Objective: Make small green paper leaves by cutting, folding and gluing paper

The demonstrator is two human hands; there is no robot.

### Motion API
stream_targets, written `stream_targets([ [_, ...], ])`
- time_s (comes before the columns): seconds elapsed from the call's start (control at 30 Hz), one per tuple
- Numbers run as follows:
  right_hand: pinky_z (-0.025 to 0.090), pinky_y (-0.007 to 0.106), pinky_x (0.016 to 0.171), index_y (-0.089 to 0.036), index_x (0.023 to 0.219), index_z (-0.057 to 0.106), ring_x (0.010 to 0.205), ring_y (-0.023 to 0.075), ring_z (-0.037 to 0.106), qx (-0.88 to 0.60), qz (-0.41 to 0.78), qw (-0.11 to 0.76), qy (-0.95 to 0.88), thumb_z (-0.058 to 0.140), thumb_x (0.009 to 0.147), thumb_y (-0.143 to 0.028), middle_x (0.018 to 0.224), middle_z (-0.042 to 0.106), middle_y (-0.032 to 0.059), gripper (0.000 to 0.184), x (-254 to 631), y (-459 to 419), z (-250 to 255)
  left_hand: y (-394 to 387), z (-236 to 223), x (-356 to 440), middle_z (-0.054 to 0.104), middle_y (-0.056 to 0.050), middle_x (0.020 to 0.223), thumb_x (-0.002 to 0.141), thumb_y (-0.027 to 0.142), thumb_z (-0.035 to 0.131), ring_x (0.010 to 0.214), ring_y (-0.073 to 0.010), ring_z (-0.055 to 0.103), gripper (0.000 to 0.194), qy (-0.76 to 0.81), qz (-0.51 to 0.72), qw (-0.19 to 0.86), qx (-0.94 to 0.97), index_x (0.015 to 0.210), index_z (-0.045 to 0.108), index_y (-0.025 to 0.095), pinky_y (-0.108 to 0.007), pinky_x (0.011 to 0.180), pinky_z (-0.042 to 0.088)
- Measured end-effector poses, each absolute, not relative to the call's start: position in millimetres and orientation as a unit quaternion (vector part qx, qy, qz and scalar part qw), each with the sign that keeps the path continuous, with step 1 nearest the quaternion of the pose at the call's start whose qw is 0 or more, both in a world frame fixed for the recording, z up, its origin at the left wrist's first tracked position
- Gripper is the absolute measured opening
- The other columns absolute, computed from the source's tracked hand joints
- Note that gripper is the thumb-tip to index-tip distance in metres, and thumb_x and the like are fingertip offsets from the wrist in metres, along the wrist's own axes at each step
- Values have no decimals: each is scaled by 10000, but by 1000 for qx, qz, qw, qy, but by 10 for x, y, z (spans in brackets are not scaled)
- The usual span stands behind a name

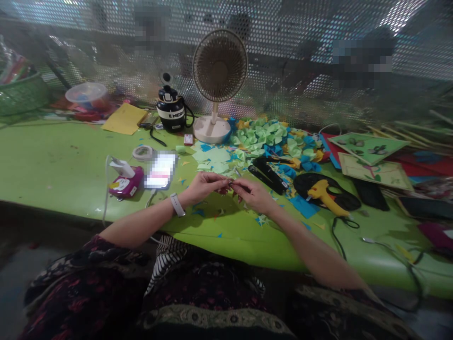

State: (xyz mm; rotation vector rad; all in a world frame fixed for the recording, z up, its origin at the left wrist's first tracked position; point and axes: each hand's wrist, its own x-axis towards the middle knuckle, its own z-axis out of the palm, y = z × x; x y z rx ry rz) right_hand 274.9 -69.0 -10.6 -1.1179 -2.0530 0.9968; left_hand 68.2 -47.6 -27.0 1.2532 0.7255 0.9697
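My left hand (pixel 208 186) and my right hand (pixel 253 193) meet fingertip to fingertip above the green table (pixel 226 241). Both are pinched closed around something small and dark that is too tiny to name. Just beyond them lie pale green paper pieces (pixel 214 158). A black stapler (pixel 269 174) rests to the right of my right hand. Behind it spreads a heap of folded paper shapes (pixel 264 134) in green, blue and yellow. Small paper scraps (pixel 262 220) are scattered below my hands.
A lit phone (pixel 161 171), a tape roll (pixel 143 152) and a purple power adapter (pixel 127 182) sit at left. At the back stand a black bottle (pixel 171 111) and a fan (pixel 220 66). A yellow glue gun (pixel 327 198) with a cord lies at right, near painted cards (pixel 375 172).
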Motion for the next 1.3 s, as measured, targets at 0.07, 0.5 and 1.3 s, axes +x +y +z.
stream_targets([
  [0.07,523,270,563,-194,943,665,585,129,594,-418,387,296,-767,508,932,-537,766,644,19,377,2743,-687,-103,-480,-264,685,756,-80,788,678,427,835,651,-129,682,367,322,427,646,544,888,784,130,-278,683,582],
  [0.5,544,358,787,-202,1173,639,888,213,673,-439,306,348,-770,596,897,-498,986,705,71,407,2734,-703,-145,-494,-239,700,691,-17,637,701,453,815,567,-88,614,320,328,505,608,517,760,736,149,-231,611,519],
  [1.3,528,292,581,-211,1176,652,609,138,591,-442,357,351,-745,611,870,-535,813,657,33,448,2740,-717,-192,-449,-237,705,635,8,599,694,458,819,565,-71,561,334,326,529,614,488,701,683,153,-226,601,473],
])
